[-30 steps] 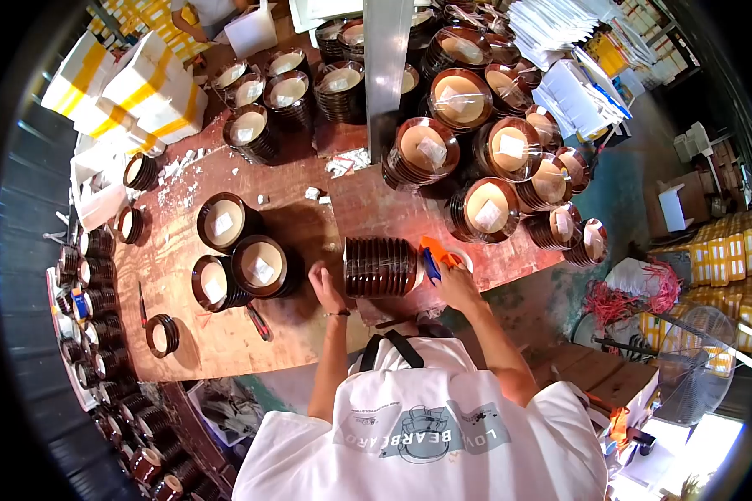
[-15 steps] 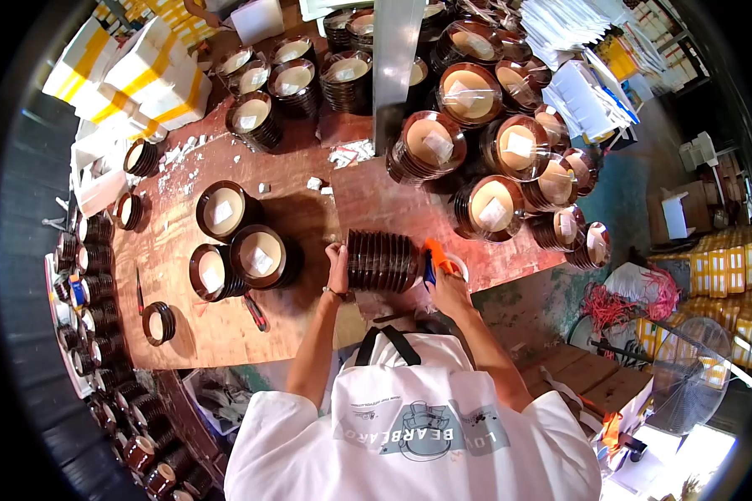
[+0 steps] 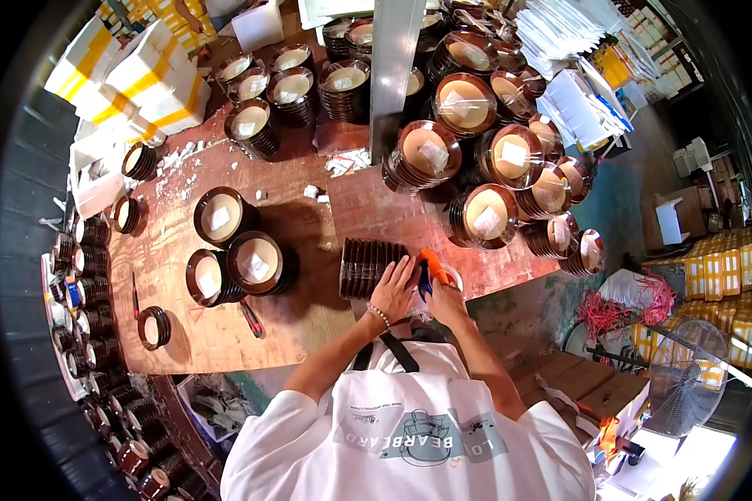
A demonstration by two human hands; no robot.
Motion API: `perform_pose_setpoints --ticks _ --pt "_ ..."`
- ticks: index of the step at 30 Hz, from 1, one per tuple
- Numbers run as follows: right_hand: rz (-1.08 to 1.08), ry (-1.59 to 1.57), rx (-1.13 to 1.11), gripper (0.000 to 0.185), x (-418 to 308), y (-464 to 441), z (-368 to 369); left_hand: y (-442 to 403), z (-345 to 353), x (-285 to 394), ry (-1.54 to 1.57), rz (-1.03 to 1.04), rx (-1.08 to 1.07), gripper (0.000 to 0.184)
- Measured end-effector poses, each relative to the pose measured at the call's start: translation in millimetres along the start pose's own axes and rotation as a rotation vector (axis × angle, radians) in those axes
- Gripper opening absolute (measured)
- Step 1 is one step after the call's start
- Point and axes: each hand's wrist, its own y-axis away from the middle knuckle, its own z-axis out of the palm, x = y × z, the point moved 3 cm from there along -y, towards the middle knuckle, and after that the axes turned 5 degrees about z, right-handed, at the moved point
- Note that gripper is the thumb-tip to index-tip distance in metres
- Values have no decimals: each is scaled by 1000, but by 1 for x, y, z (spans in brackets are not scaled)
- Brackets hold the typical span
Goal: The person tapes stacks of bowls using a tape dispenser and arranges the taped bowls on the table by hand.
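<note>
A stack of dark brown glazed bowls (image 3: 363,269) lies on its side near the table's front edge, with clear film or tape glinting on it. My left hand (image 3: 393,289) rests at the stack's right end, fingers stretched out and spread. In my right hand (image 3: 448,302), just to the right, is an orange and blue tape dispenser (image 3: 432,265) with a pale roll. Its head is close to the stack's right end; whether tape joins them I cannot tell. Left of this stack stand upright bowl stacks (image 3: 255,263) with white paper slips inside.
Many wrapped bowl stacks (image 3: 493,213) crowd the table (image 3: 309,334) at the right and back, around a metal post (image 3: 393,83). A red-and-black tool (image 3: 251,319) and a small bowl stack (image 3: 154,327) lie at left. White foam boxes (image 3: 167,92) stand back left. A fan (image 3: 685,376) is at right.
My left hand has moved from the stack's left end to its right end, and its fingers have opened out. The tape dispenser stays in my right hand beside the stack.
</note>
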Motion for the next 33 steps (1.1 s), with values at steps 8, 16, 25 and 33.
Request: perform_pose_setpoints --ticks 8,16,25,33 --pt "62 -74 53 33 4 7 12 -2 4 -1 -240 206 -89 61" --pt "145 -141 -45 40 12 21 25 -17 44 16 -680 227 -348 60" --pt "209 -401 -23 49 36 54 46 -10 -10 17 40 199 37 65" --pt "239 -405 -29 46 34 57 51 1 -6 -3 -89 -44 -19 67"
